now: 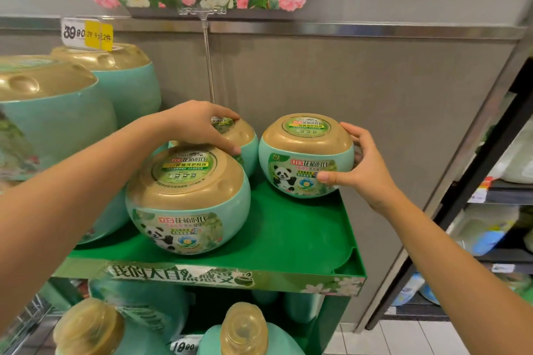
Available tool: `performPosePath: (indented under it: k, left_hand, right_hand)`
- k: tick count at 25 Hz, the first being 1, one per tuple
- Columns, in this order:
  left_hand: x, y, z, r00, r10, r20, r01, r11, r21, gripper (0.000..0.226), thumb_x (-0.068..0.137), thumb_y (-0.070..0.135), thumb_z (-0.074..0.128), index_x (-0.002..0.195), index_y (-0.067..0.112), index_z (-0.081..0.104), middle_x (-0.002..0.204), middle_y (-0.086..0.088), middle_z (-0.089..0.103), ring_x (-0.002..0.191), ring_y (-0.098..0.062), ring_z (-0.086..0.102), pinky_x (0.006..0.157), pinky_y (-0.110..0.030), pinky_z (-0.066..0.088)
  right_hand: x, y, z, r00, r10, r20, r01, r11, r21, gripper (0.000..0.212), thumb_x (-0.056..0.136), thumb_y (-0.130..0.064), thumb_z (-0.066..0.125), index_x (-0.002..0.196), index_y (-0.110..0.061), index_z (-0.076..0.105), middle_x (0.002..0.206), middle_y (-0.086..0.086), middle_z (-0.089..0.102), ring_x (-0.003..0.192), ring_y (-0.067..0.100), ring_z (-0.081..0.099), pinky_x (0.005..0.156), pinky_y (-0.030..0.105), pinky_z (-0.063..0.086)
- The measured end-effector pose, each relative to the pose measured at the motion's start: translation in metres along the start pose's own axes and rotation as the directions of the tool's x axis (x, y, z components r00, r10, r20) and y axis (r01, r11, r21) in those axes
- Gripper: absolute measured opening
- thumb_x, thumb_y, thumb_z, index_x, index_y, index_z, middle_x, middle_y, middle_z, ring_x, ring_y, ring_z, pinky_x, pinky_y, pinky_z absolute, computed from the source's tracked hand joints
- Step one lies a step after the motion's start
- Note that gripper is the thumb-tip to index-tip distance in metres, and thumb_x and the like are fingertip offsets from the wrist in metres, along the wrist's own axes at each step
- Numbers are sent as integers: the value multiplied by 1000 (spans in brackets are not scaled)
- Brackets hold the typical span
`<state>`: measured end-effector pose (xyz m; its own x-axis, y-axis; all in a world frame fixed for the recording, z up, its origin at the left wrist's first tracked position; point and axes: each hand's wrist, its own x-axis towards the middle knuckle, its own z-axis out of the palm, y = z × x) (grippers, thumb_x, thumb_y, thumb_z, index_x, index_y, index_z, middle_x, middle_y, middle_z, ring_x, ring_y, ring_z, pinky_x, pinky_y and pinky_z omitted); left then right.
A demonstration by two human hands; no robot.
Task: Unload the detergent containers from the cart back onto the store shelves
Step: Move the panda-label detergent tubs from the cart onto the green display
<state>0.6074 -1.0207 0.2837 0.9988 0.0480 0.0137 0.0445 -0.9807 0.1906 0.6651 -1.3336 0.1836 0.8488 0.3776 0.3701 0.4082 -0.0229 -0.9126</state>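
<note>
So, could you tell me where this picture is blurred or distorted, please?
In the head view the wide lens slants the black shelf post; the large tubs at its left edge and the bottles at the bottom are soft; the right jar is sharp.

Shelf tray [288, 233] carries three jars. Front jar [187, 202] sits left of centre, with rear jar [245, 141] close behind it. Right jar [305, 153] stands beside the rear jar, at the tray's back right. Left hand [202, 124] grips the rear jar's top; right hand [363, 164] holds the right jar's right side. Larger jars [52, 112] stand left of the tray, and bottles [245, 328] stand below it.
</note>
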Motion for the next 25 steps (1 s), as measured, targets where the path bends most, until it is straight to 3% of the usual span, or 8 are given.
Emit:
performPosePath:
  k: [7,14,21,25]
  left_hand:
    - [-6,-3,-2,998,-1,57,5,997,-76,82,70,64,69,142,45,37,144,0,47,126,-25,46,102,-38,38]
    - [-12,-3,0,999,-20,37,25,990,-141,71,75,61,67,140,46,40,143,-2,47,123,-24,49,97,-35,39]
    - [-26,-10,4,985,3,-172,-76,904,-422,37,87,39,66,123,29,64,116,4,63,102,-15,60,86,-27,48]
    - [-37,-10,5,939,-58,-340,-142,832,-536,23,90,27,65,113,25,68,100,9,70,90,-3,64,74,-18,50]
  right_hand:
    - [6,-1,22,981,-22,-191,-20,976,-218,104,42,-38,95,127,-37,35,134,0,42,124,17,47,103,43,46]
    - [-5,3,39,971,-41,-237,-64,905,-421,116,36,-67,83,132,-33,26,123,-10,28,115,7,36,96,25,35]
    - [-17,-6,47,972,-58,-227,-74,844,-531,108,53,-54,86,137,-34,22,136,1,31,110,6,36,97,31,38]
    - [-21,-13,55,969,-44,-243,-93,845,-527,108,58,-41,87,142,-30,20,139,4,31,105,6,36,92,25,36]
